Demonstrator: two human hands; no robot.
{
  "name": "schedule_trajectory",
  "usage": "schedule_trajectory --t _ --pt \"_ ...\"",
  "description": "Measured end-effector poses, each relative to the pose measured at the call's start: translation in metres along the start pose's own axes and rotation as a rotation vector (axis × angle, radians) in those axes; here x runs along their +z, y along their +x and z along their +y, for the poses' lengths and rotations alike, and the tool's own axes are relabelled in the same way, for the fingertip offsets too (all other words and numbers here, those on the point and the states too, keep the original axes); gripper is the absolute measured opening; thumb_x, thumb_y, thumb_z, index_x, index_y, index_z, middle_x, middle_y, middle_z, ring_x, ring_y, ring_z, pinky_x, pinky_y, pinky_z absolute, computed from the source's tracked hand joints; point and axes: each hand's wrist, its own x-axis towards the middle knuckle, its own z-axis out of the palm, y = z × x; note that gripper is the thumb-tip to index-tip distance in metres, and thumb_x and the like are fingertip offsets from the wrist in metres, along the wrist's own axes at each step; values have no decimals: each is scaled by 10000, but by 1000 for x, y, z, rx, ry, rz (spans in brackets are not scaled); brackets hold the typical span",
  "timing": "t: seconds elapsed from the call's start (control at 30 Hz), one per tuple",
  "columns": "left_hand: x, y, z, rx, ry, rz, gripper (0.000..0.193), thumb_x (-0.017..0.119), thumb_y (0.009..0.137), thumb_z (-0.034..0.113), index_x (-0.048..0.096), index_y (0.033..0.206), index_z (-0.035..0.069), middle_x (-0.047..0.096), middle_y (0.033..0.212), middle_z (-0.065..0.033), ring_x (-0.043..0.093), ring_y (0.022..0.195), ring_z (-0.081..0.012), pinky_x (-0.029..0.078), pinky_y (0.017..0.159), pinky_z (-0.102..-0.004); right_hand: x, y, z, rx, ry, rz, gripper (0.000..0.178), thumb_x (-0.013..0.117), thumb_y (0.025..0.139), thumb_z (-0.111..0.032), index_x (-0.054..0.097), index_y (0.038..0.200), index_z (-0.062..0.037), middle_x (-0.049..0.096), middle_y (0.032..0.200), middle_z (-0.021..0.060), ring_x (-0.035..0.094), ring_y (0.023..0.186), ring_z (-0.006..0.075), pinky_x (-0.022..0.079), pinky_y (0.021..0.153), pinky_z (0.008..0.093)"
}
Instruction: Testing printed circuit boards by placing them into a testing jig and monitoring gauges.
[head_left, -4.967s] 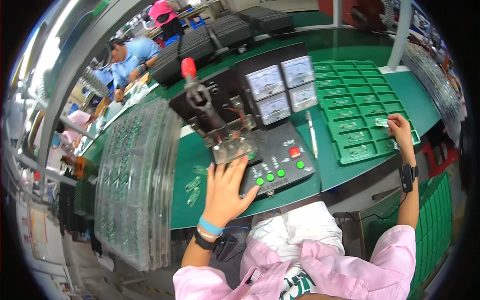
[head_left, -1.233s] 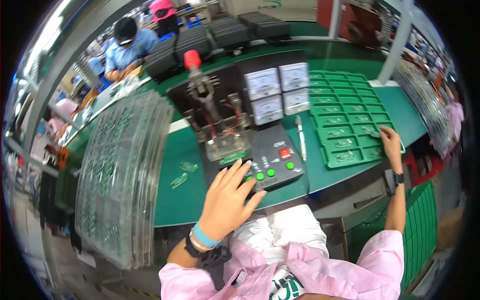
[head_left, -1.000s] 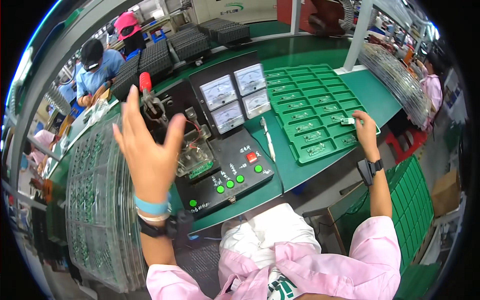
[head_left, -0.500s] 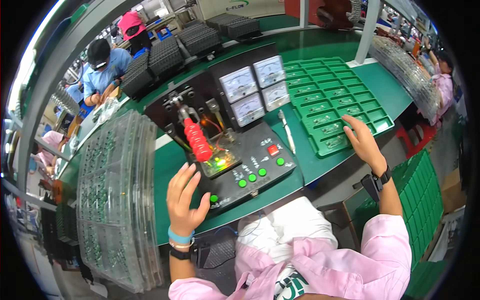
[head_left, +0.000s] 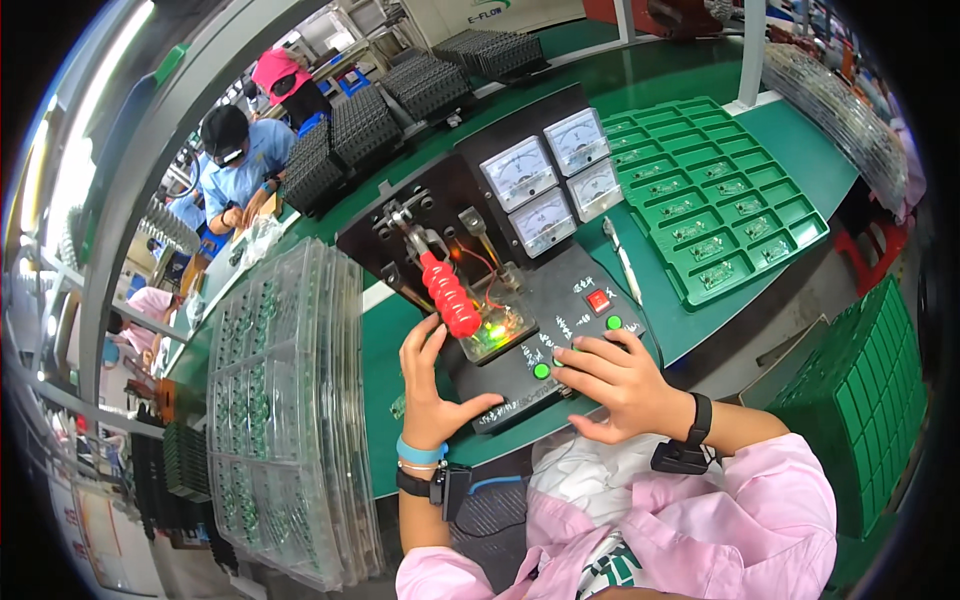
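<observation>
The left grip [head_left: 430,405], a bare hand, stands with its fingers and thumb spread apart and holds nothing; its fingertips are just beside the red handle [head_left: 450,295] of the clamp, and its thumb reaches over the left front corner of the black meter box [head_left: 560,275]. The right grip [head_left: 630,388] is likewise spread and empty, fingers fanned over the front row of green buttons [head_left: 541,371], thumb apart near the front edge; whether any fingertip presses a button cannot be told. The handle slopes down toward the person, presumably so that the clamp bears on the clear block [head_left: 515,312] and keeps it seated. Beneath that block a green circuit board [head_left: 494,334] glows yellow-green, partly hidden by glare: it lies on the box between the two grips, to the right of the left fingertips and beyond the right ones, touched by neither. The meters [head_left: 517,174] stand behind, tilted to face the person, probably for easy reading. To the right on the worktop [head_left: 690,335], the green tray [head_left: 806,232] keeps boards apart in separate compartments, likely to stop them rubbing; a pen [head_left: 622,264] lies between box and tray.
</observation>
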Motion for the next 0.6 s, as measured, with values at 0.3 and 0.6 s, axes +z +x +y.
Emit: schedule_trajectory --t 0.3,0.6 --pt "-11 2 0 225 421 -266 893 876 557 473 568 1311 108 506 1194 -103 472 1140 -329 338 1026 -586 4 4 9 -65 33 99 430 711 695 -279 653 1075 -88 637 1163 66 600 1017 246 431 845 406" --pt "-6 -1 2 105 330 -220 918 908 540 371 545 1335 87 469 1181 -120 469 1095 -331 399 943 -455 -25 67 10 -171 17 -365 201 683 755 -191 635 898 -57 650 966 73 616 905 258 459 779 393"
